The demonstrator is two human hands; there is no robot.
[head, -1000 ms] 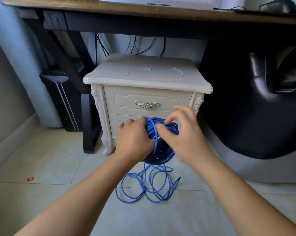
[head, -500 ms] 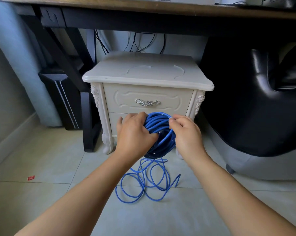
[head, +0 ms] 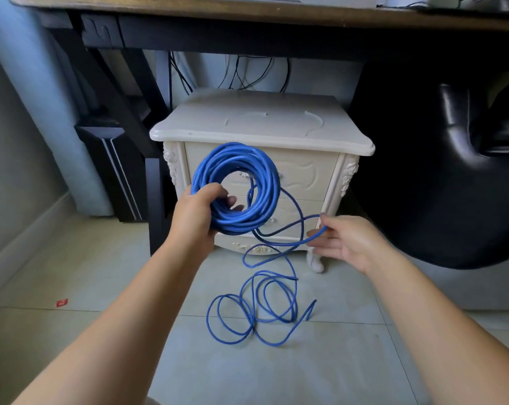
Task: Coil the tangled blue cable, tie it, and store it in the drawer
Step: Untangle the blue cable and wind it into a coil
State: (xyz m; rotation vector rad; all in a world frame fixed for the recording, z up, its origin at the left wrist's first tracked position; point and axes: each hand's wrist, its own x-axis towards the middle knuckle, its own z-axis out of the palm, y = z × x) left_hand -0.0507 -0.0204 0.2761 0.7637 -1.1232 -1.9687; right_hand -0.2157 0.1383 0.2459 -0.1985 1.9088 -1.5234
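Observation:
A round coil of blue cable (head: 238, 159) hangs upright in front of the cream nightstand (head: 262, 124). My left hand (head: 197, 211) grips the coil at its lower left, fingers curled through the ring. A loose strand runs from the coil to my right hand (head: 344, 241), which holds it between thumb and fingers at the right. More loose cable loops (head: 262, 311) lie tangled on the floor tiles below. The top drawer (head: 306, 173) is closed, its handle partly hidden behind the coil.
A dark wooden desk (head: 247, 10) spans overhead, its black leg (head: 154, 200) left of the nightstand. A black speaker-like box (head: 113, 165) stands at the left. A black chair (head: 452, 171) fills the right. A small red scrap (head: 62, 302) lies on the floor.
The coil has been lifted and turned to face me. My right hand let go of the coil, moved right and down, and now holds a loose strand drawn out from it.

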